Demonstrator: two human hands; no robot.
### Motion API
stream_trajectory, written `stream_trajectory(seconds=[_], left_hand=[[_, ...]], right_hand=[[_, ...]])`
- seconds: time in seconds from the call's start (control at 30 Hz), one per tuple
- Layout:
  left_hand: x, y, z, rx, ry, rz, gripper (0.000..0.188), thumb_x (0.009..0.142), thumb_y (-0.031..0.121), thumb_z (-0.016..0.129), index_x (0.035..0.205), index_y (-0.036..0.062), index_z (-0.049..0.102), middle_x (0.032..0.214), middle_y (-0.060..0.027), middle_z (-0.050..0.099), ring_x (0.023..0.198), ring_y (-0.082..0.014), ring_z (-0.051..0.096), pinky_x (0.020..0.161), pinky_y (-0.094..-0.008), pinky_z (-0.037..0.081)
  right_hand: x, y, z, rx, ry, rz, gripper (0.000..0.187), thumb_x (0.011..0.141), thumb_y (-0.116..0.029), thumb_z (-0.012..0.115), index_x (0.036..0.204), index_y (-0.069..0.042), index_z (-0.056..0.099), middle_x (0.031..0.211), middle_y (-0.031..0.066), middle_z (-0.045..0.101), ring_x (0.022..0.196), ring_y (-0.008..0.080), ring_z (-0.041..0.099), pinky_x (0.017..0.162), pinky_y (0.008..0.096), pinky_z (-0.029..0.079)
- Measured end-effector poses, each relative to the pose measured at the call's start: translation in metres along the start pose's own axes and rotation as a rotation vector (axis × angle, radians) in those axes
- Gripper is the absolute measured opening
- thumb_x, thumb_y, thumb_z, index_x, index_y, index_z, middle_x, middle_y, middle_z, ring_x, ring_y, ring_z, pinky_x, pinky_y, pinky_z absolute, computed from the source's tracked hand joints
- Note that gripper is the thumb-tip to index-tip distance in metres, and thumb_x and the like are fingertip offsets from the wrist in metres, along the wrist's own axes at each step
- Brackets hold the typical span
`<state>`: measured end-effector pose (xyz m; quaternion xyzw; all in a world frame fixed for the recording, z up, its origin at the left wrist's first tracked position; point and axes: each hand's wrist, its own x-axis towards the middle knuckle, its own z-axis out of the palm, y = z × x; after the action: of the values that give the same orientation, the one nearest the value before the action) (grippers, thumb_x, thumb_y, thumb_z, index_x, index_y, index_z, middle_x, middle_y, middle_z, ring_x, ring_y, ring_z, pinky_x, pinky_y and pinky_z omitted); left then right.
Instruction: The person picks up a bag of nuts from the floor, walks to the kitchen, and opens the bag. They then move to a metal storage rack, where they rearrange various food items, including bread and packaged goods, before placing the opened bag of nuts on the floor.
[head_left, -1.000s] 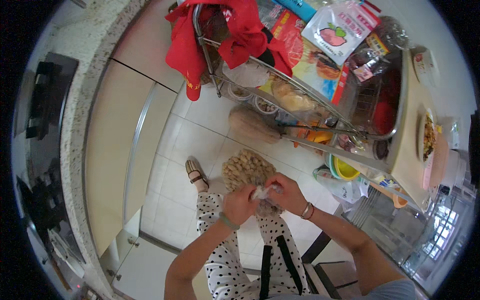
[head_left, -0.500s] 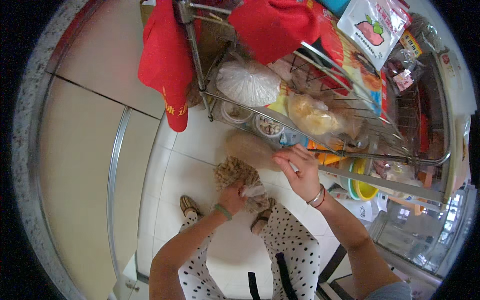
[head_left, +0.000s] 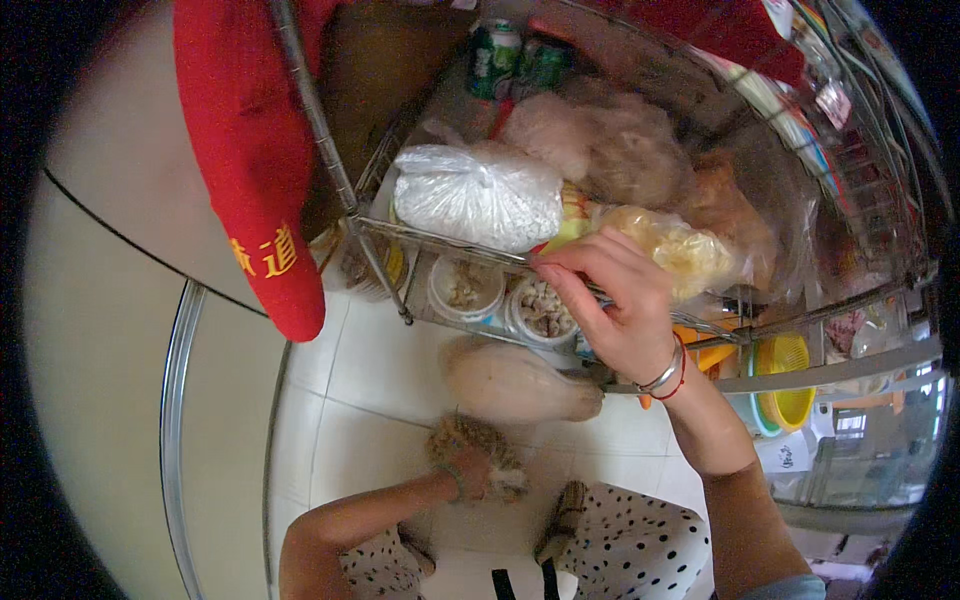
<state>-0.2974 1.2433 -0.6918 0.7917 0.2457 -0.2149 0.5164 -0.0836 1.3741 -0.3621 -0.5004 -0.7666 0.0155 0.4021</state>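
Observation:
My left hand [head_left: 474, 472] is closed around the gathered top of a clear plastic bag [head_left: 455, 435] of brown, chunky dry food, low over the floor. Higher up, my right hand [head_left: 622, 300] is at the front rail of a wire rack [head_left: 450, 238], thumb and fingers pinched together; I cannot make out what is between them. Just behind the rail lies a knotted clear bag of white contents [head_left: 480, 200]. Beside my right hand is a clear bag of yellowish food [head_left: 690, 255]. Below the rack a tan, elongated, rounded thing [head_left: 520, 382] shows, blurred; its kind is unclear.
Two round tubs [head_left: 466, 287] of pale pieces stand on the lower shelf. Green cans [head_left: 495, 60] sit further back. A red cloth [head_left: 250, 200] hangs at the rack's left corner, near pale cabinet doors [head_left: 100, 370]. Yellow and green baskets [head_left: 782, 380] are at the right.
My right hand has moved up from beside the tan thing to the rack's rail. The view has shifted closer to the rack. My left hand still holds the bag of brown food.

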Motion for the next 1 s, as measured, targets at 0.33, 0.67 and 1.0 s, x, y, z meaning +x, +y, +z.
stream_trajectory(seconds=[0.33, 0.67, 1.0], left_hand=[[-0.121, 0.196, -0.265, 0.338, 1.298, 0.685, 0.011, 0.083, 0.016, 0.063, 0.092, 0.0102, 0.061, 0.087, -0.0062, 0.059, 0.086, -0.0245, 0.058, 0.073, -0.0379, 0.048], [-0.086, 0.18, -0.322, 0.537, 1.516, 0.579, 0.014, 0.079, 0.023, 0.07, 0.081, 0.0091, 0.068, 0.099, -0.0103, 0.064, 0.098, -0.0287, 0.059, 0.093, -0.0482, 0.037], [-0.083, 0.173, -0.319, 0.55, 1.449, 0.516, 0.017, 0.085, 0.026, 0.064, 0.078, 0.0108, 0.066, 0.08, -0.0054, 0.063, 0.082, -0.0253, 0.061, 0.1, -0.0534, 0.033]], right_hand=[[-0.001, 0.016, -0.018, -0.159, -0.106, 0.147, 0.011, 0.085, -0.015, 0.062, 0.081, -0.006, 0.067, 0.079, 0.0132, 0.065, 0.078, 0.0332, 0.06, 0.069, 0.0416, 0.049], [0.122, 0.107, -0.007, -0.706, -0.016, 0.136, 0.025, 0.085, -0.015, 0.056, 0.107, -0.009, 0.066, 0.108, 0.0178, 0.063, 0.101, 0.0382, 0.059, 0.085, 0.0472, 0.049], [0.142, 0.22, -0.039, -1.016, -0.123, 0.394, 0.036, 0.092, -0.031, 0.047, 0.115, -0.007, 0.059, 0.095, 0.0217, 0.065, 0.089, 0.0403, 0.063, 0.077, 0.0491, 0.05]])
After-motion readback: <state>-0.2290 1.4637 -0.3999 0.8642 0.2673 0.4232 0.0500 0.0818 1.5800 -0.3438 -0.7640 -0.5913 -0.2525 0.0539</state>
